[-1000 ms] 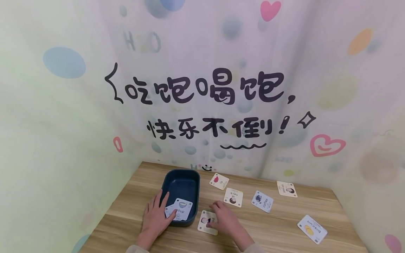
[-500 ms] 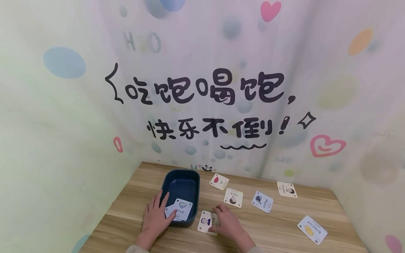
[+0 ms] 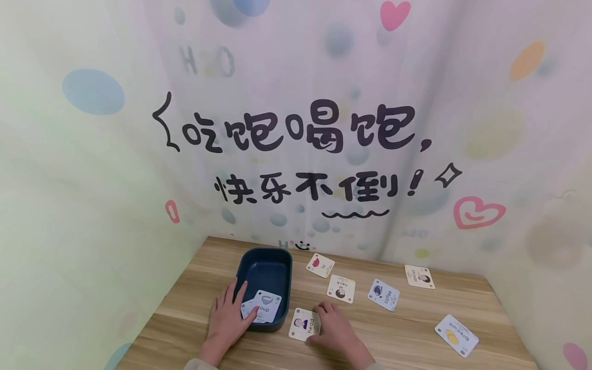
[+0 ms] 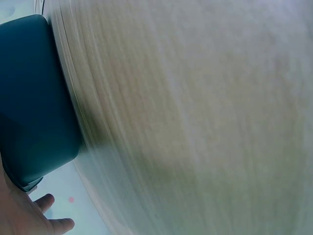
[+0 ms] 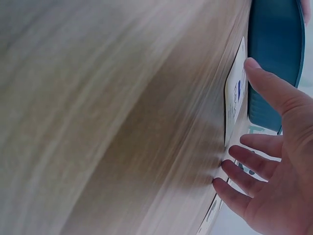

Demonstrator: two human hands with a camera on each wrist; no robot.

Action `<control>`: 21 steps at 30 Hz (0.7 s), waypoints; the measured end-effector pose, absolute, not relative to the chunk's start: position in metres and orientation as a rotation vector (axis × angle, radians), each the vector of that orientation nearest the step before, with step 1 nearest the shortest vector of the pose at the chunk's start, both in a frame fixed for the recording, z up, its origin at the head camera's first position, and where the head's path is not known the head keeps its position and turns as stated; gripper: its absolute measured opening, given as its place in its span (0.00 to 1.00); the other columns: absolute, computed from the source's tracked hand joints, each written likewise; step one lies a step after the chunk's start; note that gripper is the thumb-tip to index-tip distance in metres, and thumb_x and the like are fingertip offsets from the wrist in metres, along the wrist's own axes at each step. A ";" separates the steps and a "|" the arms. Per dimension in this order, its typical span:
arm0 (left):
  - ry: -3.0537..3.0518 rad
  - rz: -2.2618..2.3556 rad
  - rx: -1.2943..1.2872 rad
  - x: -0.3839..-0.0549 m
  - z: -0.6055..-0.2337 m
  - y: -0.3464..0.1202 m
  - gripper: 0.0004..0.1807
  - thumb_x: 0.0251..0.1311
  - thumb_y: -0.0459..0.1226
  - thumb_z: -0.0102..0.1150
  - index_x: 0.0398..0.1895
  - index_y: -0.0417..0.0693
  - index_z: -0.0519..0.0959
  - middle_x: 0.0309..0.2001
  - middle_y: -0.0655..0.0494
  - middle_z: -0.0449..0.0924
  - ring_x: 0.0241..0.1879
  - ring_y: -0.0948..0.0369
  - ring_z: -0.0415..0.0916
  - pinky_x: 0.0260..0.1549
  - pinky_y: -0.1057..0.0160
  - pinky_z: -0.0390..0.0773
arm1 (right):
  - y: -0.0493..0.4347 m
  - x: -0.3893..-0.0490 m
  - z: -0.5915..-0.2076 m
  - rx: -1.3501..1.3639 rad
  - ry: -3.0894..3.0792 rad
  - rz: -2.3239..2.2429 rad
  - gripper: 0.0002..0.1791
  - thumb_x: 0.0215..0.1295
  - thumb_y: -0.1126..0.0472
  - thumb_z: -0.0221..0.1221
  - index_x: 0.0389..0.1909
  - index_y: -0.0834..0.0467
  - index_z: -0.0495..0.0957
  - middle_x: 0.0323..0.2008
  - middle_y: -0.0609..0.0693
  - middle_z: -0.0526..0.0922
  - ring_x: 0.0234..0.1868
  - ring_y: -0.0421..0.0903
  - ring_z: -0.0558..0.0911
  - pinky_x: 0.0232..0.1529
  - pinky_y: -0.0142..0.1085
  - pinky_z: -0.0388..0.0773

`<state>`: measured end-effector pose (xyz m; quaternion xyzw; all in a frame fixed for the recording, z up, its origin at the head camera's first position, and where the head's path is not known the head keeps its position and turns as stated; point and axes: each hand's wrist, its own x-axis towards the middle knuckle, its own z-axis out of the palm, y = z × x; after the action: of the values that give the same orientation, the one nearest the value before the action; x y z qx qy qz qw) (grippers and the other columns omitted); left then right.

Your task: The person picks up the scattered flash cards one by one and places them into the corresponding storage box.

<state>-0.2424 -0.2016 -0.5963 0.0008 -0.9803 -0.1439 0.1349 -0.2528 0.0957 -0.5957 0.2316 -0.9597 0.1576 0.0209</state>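
Observation:
My left hand (image 3: 227,313) rests on the left rim of a dark blue box (image 3: 265,275), its fingers spread. Its thumb reaches inside over the soup card (image 3: 268,303), which lies on other cards there. In the left wrist view, two fingers extend past the rim of the box (image 4: 34,98). My right hand (image 3: 336,328) is at the right edge of the "head" card (image 3: 300,326), which lies flat right of the box. The right wrist view shows my right hand's fingers loosely spread near the wooden table, with the thumb over the card (image 5: 235,93) and nothing held.
Further cards lie on the wooden table (image 3: 379,339): lip (image 3: 320,265), neck (image 3: 341,289), coffee (image 3: 383,295), throat (image 3: 420,277) and biscuit (image 3: 456,335). A printed curtain (image 3: 296,77) hangs behind the table.
My right hand has drawn back slightly to the right, so that the word on the head card shows whole. My left hand, the box and the other cards have stayed in place.

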 end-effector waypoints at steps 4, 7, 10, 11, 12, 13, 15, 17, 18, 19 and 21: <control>-2.833 -0.415 -0.001 -0.242 -0.596 -0.202 0.43 0.59 0.60 0.60 0.74 0.53 0.65 0.76 0.43 0.56 0.71 0.40 0.60 0.66 0.32 0.62 | 0.096 -0.251 -0.595 0.720 -2.975 0.496 0.48 0.38 0.37 0.77 0.57 0.64 0.78 0.53 0.56 0.77 0.56 0.56 0.76 0.54 0.48 0.80; -2.832 -0.417 -0.002 -0.242 -0.596 -0.202 0.42 0.59 0.60 0.60 0.74 0.53 0.65 0.76 0.43 0.57 0.71 0.40 0.60 0.66 0.32 0.62 | 0.096 -0.250 -0.594 0.719 -2.980 0.503 0.48 0.37 0.38 0.77 0.56 0.65 0.78 0.53 0.55 0.77 0.55 0.56 0.76 0.52 0.48 0.80; -2.836 -0.422 0.000 -0.241 -0.596 -0.202 0.42 0.59 0.60 0.60 0.74 0.53 0.65 0.77 0.43 0.56 0.71 0.40 0.60 0.66 0.32 0.62 | 0.096 -0.249 -0.594 0.718 -2.982 0.497 0.48 0.36 0.38 0.77 0.55 0.65 0.78 0.52 0.55 0.76 0.54 0.55 0.76 0.51 0.47 0.80; -2.837 -0.424 0.001 -0.241 -0.595 -0.202 0.42 0.59 0.60 0.60 0.74 0.53 0.65 0.77 0.43 0.56 0.71 0.40 0.60 0.66 0.32 0.62 | 0.096 -0.249 -0.594 0.719 -2.982 0.494 0.48 0.36 0.38 0.78 0.55 0.66 0.79 0.52 0.55 0.76 0.53 0.55 0.76 0.51 0.47 0.80; -2.838 -0.426 0.002 -0.241 -0.595 -0.202 0.42 0.59 0.60 0.60 0.74 0.53 0.65 0.77 0.43 0.56 0.71 0.40 0.60 0.66 0.32 0.61 | 0.095 -0.249 -0.594 0.719 -2.982 0.490 0.47 0.36 0.38 0.78 0.54 0.65 0.79 0.52 0.54 0.77 0.53 0.55 0.76 0.50 0.47 0.81; -2.838 -0.428 0.003 -0.241 -0.595 -0.201 0.42 0.59 0.60 0.60 0.74 0.53 0.65 0.77 0.43 0.56 0.71 0.40 0.60 0.66 0.32 0.61 | 0.095 -0.249 -0.594 0.719 -2.983 0.487 0.47 0.36 0.38 0.78 0.54 0.65 0.79 0.52 0.54 0.76 0.53 0.54 0.76 0.50 0.47 0.81; -2.840 -0.430 0.005 -0.241 -0.594 -0.201 0.42 0.59 0.60 0.60 0.74 0.53 0.65 0.77 0.43 0.56 0.71 0.40 0.60 0.66 0.32 0.61 | 0.095 -0.249 -0.594 0.720 -2.985 0.480 0.46 0.36 0.39 0.78 0.53 0.66 0.79 0.52 0.54 0.76 0.52 0.54 0.76 0.50 0.47 0.81; -2.838 -0.433 0.006 -0.241 -0.594 -0.201 0.42 0.59 0.60 0.60 0.74 0.53 0.65 0.77 0.43 0.56 0.71 0.40 0.60 0.66 0.32 0.61 | 0.096 -0.249 -0.595 0.723 -2.986 0.475 0.46 0.36 0.40 0.78 0.53 0.66 0.79 0.52 0.54 0.76 0.52 0.54 0.76 0.49 0.46 0.81; -2.839 -0.435 0.006 -0.241 -0.594 -0.201 0.42 0.59 0.60 0.60 0.74 0.53 0.65 0.77 0.43 0.56 0.71 0.40 0.60 0.66 0.32 0.61 | 0.096 -0.249 -0.595 0.723 -2.987 0.473 0.45 0.37 0.40 0.78 0.53 0.66 0.79 0.52 0.54 0.76 0.52 0.54 0.76 0.49 0.46 0.81; -2.838 -0.434 0.006 -0.241 -0.593 -0.201 0.42 0.59 0.60 0.60 0.74 0.52 0.66 0.77 0.43 0.56 0.71 0.40 0.60 0.66 0.32 0.61 | 0.096 -0.249 -0.595 0.725 -2.988 0.469 0.45 0.37 0.41 0.78 0.53 0.66 0.80 0.52 0.54 0.76 0.52 0.54 0.76 0.49 0.46 0.81; -2.837 -0.433 0.006 -0.241 -0.593 -0.201 0.42 0.59 0.60 0.60 0.74 0.52 0.66 0.76 0.43 0.57 0.71 0.40 0.60 0.66 0.32 0.61 | 0.096 -0.249 -0.595 0.728 -2.988 0.466 0.44 0.37 0.41 0.78 0.53 0.66 0.80 0.52 0.54 0.76 0.52 0.54 0.76 0.49 0.46 0.81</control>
<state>-0.2406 -0.2011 -0.5932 0.0020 -0.9794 -0.1495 0.1355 -0.2491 0.0961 -0.5945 0.2340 -0.9605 0.1498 0.0154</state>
